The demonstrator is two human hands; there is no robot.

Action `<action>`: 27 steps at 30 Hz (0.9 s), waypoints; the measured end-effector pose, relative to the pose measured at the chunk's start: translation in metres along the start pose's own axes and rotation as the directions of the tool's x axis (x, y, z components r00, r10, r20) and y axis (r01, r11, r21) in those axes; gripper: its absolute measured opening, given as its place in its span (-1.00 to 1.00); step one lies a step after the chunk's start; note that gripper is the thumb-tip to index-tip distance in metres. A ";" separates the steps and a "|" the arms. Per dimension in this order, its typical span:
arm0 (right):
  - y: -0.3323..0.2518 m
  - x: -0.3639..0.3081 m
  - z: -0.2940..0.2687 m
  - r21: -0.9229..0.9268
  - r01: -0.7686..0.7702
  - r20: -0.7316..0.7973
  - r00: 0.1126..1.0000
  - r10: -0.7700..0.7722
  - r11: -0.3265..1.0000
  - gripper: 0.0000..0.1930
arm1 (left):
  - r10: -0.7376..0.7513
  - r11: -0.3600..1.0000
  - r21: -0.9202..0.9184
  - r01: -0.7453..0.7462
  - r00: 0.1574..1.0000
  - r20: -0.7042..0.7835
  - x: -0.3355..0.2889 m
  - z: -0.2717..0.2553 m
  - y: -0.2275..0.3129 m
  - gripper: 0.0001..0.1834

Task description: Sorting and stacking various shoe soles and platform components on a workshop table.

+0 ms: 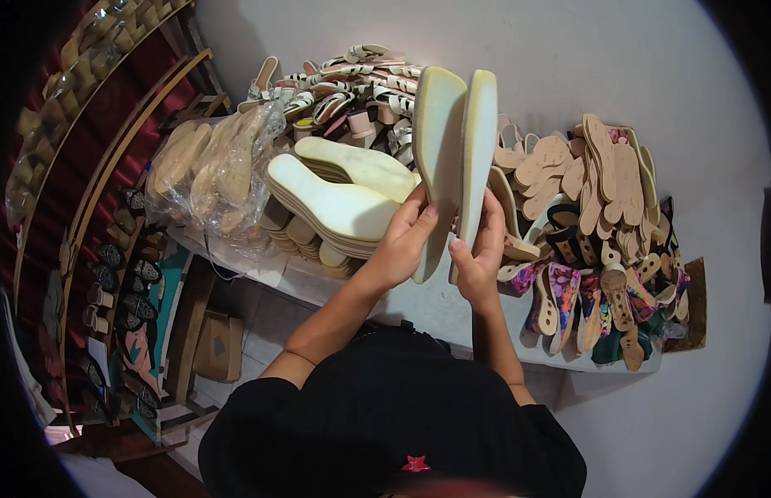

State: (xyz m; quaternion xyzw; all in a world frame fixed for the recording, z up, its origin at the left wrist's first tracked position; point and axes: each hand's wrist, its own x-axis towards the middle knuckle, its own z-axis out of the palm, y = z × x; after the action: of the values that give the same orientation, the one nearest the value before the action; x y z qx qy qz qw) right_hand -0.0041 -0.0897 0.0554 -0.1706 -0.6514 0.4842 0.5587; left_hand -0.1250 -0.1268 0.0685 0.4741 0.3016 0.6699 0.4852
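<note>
2 pale shoe soles (439,158) are held side by side above the middle of the table (439,319), long axes pointing toward its far edge; the left hand (406,241) is closed round the left sole's (441,116) near half, the right hand (482,261) round the right sole's (480,124). At the table's left sits a stack of cream soles (335,203); at its right, floral wedge shoes (562,297). No brand, label or writing is readable.

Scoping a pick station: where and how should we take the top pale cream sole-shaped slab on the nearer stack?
Probably pinch the pale cream sole-shaped slab through its thickness at the narrower middle, coming from the near side. It lies flat with that long edge exposed; the clear plastic bag of tan soles crowds its left end, the second pale stack its far side.
</note>
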 end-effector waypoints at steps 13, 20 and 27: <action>-0.011 0.004 0.045 0.184 -0.083 -0.206 0.971 0.121 0.979 -0.64 | -0.005 0.998 -0.063 0.007 0.999 0.042 -0.011 -0.064 0.050 -0.52; 0.010 -0.001 0.080 0.109 0.015 -0.271 0.962 0.015 0.994 -0.61 | -0.020 1.000 -0.003 0.020 0.999 0.048 -0.014 -0.072 0.036 -0.50; 0.013 0.001 0.075 0.117 0.064 -0.393 0.919 -0.013 0.991 -0.60 | -0.067 0.995 -0.074 0.073 0.994 0.084 -0.015 -0.077 0.036 -0.50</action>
State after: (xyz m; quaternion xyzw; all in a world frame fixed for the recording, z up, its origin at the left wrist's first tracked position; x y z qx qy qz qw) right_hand -0.0758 -0.1158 0.0521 -0.2151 -0.4977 0.4696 0.6968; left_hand -0.2084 -0.1490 0.0667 0.4711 0.2722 0.6436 0.5383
